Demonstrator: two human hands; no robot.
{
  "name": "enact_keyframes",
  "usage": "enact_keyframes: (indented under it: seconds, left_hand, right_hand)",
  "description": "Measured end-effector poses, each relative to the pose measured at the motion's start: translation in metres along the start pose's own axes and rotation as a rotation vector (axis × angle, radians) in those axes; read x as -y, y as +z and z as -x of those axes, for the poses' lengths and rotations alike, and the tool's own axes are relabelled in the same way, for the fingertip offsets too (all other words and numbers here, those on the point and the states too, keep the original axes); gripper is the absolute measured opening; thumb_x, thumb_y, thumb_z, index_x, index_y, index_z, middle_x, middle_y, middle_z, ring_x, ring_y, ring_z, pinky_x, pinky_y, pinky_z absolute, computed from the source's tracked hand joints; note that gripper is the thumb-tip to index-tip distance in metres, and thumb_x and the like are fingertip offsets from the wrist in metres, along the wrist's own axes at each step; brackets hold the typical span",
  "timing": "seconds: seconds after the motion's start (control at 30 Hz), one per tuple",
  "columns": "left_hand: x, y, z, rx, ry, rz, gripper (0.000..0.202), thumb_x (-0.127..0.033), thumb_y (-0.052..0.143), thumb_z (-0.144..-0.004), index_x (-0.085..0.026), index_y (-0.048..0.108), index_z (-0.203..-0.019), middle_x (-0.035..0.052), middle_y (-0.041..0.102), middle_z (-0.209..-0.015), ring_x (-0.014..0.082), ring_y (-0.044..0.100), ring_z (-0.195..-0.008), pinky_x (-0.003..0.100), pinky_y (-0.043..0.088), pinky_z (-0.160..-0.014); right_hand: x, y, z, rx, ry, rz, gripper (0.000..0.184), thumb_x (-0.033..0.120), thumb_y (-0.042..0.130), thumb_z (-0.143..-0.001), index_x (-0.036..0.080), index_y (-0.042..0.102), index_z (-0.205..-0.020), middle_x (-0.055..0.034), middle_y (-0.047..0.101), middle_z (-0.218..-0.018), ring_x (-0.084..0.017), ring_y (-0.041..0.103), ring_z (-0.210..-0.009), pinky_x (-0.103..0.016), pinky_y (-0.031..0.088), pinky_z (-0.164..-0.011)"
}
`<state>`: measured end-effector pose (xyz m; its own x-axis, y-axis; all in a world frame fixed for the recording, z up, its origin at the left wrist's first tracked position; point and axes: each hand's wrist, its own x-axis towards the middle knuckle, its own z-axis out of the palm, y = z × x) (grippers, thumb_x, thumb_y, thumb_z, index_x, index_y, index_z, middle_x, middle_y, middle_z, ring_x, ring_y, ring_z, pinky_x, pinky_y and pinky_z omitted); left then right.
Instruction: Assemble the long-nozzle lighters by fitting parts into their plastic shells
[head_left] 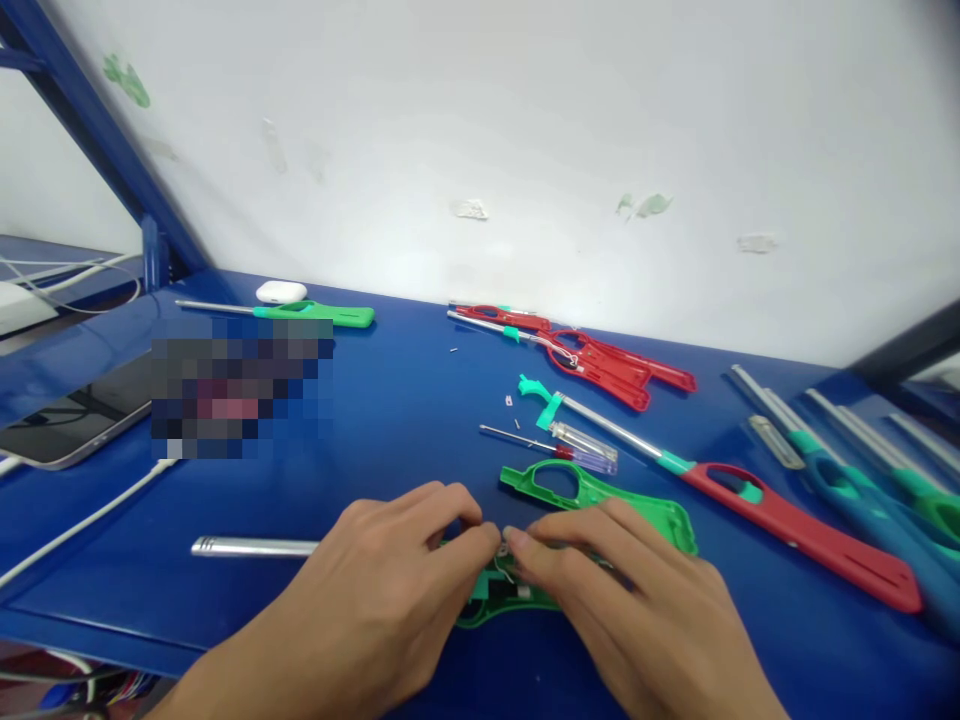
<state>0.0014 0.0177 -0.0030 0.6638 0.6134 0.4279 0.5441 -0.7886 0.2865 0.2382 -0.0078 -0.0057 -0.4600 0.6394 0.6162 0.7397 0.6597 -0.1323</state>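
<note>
My left hand (405,570) is closed over an opened green lighter casing (517,608), its long metal tube (255,547) sticking out to the left from beneath the hand. My right hand (637,590) is closed too, thumb and fingertip pinched at the casing's inner parts, close to a thin white wire (508,570). What the pinched fingertips hold is hidden. Just beyond lies the other green casing half (600,487), inner side up. Past it are a screwdriver (540,445) with a clear purple handle and a clear lighter fuel tank (585,443).
A red lighter (810,535) lies to the right, beside several blurred lighters (862,490). Opened red casing parts (600,365) lie near the wall. At left are a green lighter (330,314), a white earbud case (281,292), a phone (82,405) and a cable (90,520).
</note>
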Motion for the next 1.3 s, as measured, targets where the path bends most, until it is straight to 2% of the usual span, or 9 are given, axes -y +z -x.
enact_keyframes:
  seconds: [0.13,0.3,0.47,0.6,0.93,1.1,1.3]
  left_hand:
    - [0.0,-0.002,-0.001,-0.014,0.016,-0.023,0.026,-0.016,0.042,-0.115,-0.023,0.063,-0.101,-0.0004,0.07,-0.095,0.0157,0.065,-0.076,0.03,0.041,-0.056]
    - [-0.002,-0.003,-0.005,-0.038,0.02,-0.011,0.025,-0.018,0.043,-0.116,-0.023,0.067,-0.108,0.0002,0.071,-0.096,0.0159,0.065,-0.077,0.029,0.043,-0.055]
    - [-0.006,-0.005,-0.002,-0.057,-0.001,-0.02,0.029,-0.031,0.043,-0.118,-0.025,0.071,-0.111,0.0018,0.076,-0.102,0.0188,0.071,-0.087,0.031,0.053,-0.065]
    - [-0.007,-0.004,0.0,-0.064,0.0,-0.062,0.034,-0.044,0.043,-0.118,-0.026,0.073,-0.118,0.0036,0.078,-0.107,0.0238,0.075,-0.102,0.036,0.058,-0.073]
    - [-0.005,-0.004,-0.001,-0.032,-0.002,-0.041,0.031,-0.044,0.044,-0.118,-0.029,0.071,-0.118,0.0016,0.076,-0.105,0.0218,0.076,-0.093,0.035,0.056,-0.068]
    - [-0.007,-0.003,-0.002,-0.047,0.008,-0.05,0.031,-0.043,0.044,-0.118,-0.029,0.071,-0.12,0.0021,0.077,-0.108,0.0229,0.078,-0.098,0.037,0.057,-0.071]
    - [-0.005,-0.002,0.0,-0.037,0.005,-0.028,0.025,-0.041,0.048,-0.117,-0.028,0.07,-0.119,0.0016,0.076,-0.105,0.0222,0.077,-0.097,0.036,0.056,-0.071]
  right_hand:
    - [0.0,-0.002,0.002,-0.029,0.02,-0.021,0.025,0.025,0.053,-0.115,0.025,0.078,-0.112,0.0023,0.082,-0.096,-0.016,0.075,-0.079,-0.026,0.058,-0.064]
    - [-0.002,-0.005,0.005,-0.017,0.07,-0.066,0.02,0.029,0.059,-0.113,0.026,0.079,-0.116,0.003,0.084,-0.101,-0.017,0.076,-0.083,-0.026,0.063,-0.067]
    - [-0.005,-0.006,0.008,0.012,0.072,-0.071,0.02,0.024,0.061,-0.111,0.025,0.08,-0.117,0.0033,0.085,-0.103,-0.018,0.077,-0.086,-0.03,0.067,-0.076]
    - [-0.005,-0.009,0.009,0.015,0.087,-0.08,0.021,0.022,0.06,-0.11,0.027,0.081,-0.114,0.0029,0.084,-0.102,-0.018,0.077,-0.083,-0.029,0.067,-0.074]
    - [-0.007,-0.015,0.012,0.019,0.117,-0.117,0.026,0.02,0.058,-0.11,0.029,0.082,-0.115,0.0024,0.083,-0.099,-0.015,0.076,-0.081,-0.024,0.068,-0.072]
    - [-0.008,-0.019,0.013,0.044,0.11,-0.149,0.029,0.018,0.057,-0.11,0.031,0.082,-0.112,0.0027,0.083,-0.098,-0.014,0.076,-0.08,-0.022,0.067,-0.071]
    - [-0.01,-0.023,0.011,0.036,0.094,-0.158,0.03,0.023,0.053,-0.114,0.03,0.082,-0.112,0.0021,0.083,-0.099,-0.013,0.076,-0.082,-0.019,0.066,-0.072]
